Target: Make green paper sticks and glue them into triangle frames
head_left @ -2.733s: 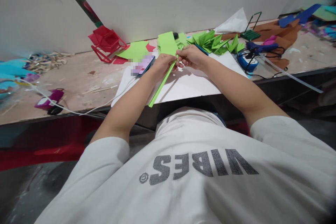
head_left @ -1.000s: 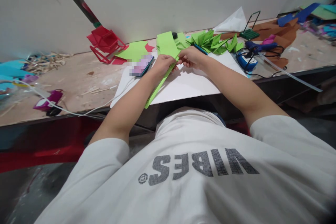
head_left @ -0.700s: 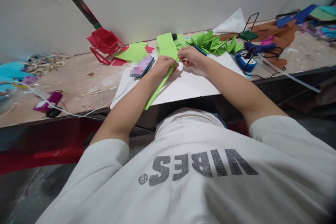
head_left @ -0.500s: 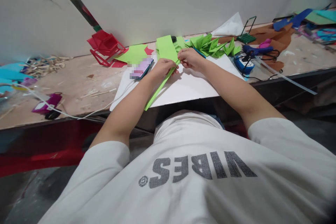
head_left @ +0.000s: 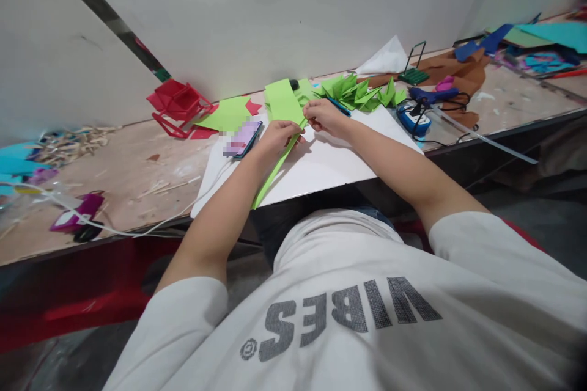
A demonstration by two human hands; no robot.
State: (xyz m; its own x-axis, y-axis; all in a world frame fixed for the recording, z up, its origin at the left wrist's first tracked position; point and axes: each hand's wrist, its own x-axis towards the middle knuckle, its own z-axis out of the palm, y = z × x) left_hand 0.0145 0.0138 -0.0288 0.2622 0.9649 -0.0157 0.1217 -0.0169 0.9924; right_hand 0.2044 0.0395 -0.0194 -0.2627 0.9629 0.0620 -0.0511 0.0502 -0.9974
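A long green paper strip (head_left: 281, 104) runs from the bench's front edge up to a wider end near the wall. My left hand (head_left: 276, 136) pinches the strip near its middle, fingers closed on it. My right hand (head_left: 322, 117) is closed on the same strip just to the right, thumb and fingers pressed at its edge. Both hands work above a white board (head_left: 321, 162) lying on the bench.
A phone (head_left: 243, 139) lies left of my hands with a white cable (head_left: 137, 229) running off left. Folded green paper pieces (head_left: 360, 88), a blue glue gun (head_left: 415, 116), a red paper chair (head_left: 177, 104) and a loose green sheet (head_left: 227, 115) lie near the wall.
The view has tilted down and left, so the bench sits lower in the picture. My hands keep their grip on the green strip, whose near end has shifted slightly.
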